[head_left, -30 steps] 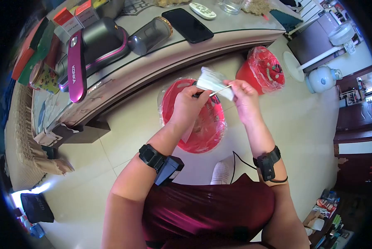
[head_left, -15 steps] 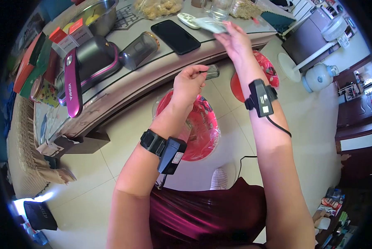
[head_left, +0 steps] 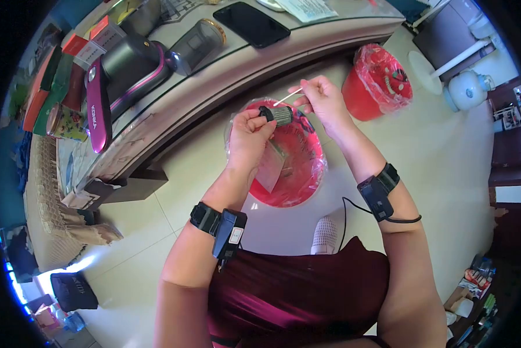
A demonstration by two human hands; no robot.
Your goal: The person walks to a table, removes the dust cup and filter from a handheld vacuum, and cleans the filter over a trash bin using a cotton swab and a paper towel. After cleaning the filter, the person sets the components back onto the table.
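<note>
My left hand [head_left: 250, 137] pinches a small dark cylindrical part with a ribbed, filter-like side [head_left: 280, 115], held above a red bin with a clear liner [head_left: 307, 168]. Between the fingertips of my right hand [head_left: 323, 103] is a thin white stick, like a cotton swab [head_left: 287, 97], its lower end close to the filter part. Whether the stick touches the part cannot be made out. A white and blue packet [head_left: 308, 8] lies at the table's edge, beside a black phone [head_left: 251, 24].
On the table [head_left: 150, 93] are a magenta-and-grey KONKA appliance [head_left: 101, 110], a transparent dark cup [head_left: 197, 46] and small boxes [head_left: 106, 35]. A second red bin [head_left: 368, 93] stands right of my hands. A cable loops by my right forearm.
My right hand has left the packet on the table and come down beside my left hand with the white stick. The filter part is now turned and more visible. The view has shifted.
</note>
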